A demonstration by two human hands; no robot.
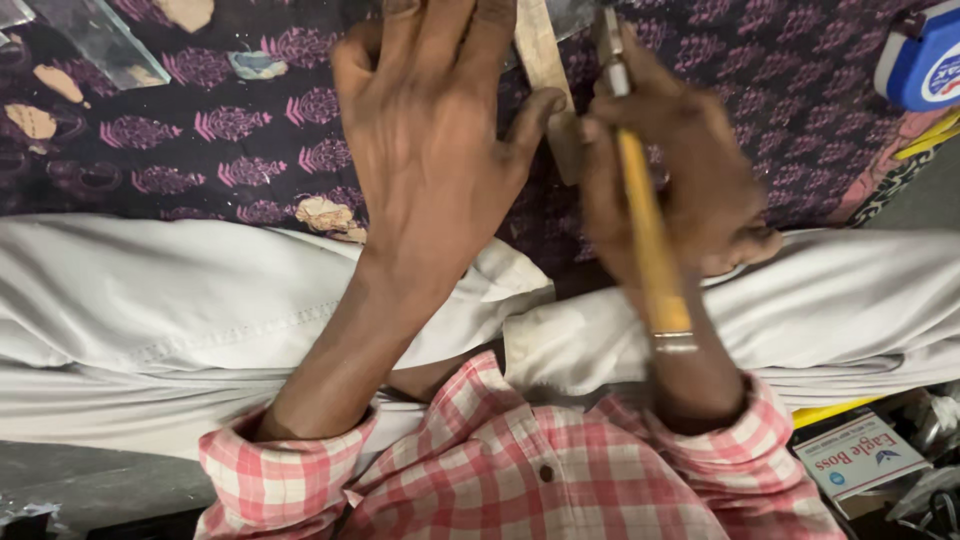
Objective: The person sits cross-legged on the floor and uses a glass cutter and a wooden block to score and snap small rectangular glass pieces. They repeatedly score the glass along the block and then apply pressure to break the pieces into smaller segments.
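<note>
Item: wooden strip (543, 60), pale, narrow. Long axis runs up and away from the person, slightly tilted, lying on the purple patterned cloth (200, 140). Position: between the two hands, touching both.

Left hand (430, 130): flat, fingers spread, palm down on the cloth; thumb tip against the strip's left edge. Holds nothing.

Right hand (680, 180): closed around a yellow-handled tool (645, 220), handle pointing back toward the wrist, metal tip (610, 45) just beside the strip's right edge. Blurred.

Nearer hand: right, with the tool tip at the strip; the strip lies just left of this grip.

Also present: white cloth (150, 300) across the lap, glass piece (95, 35) at upper left, blue tape measure (925, 65) at upper right.
</note>
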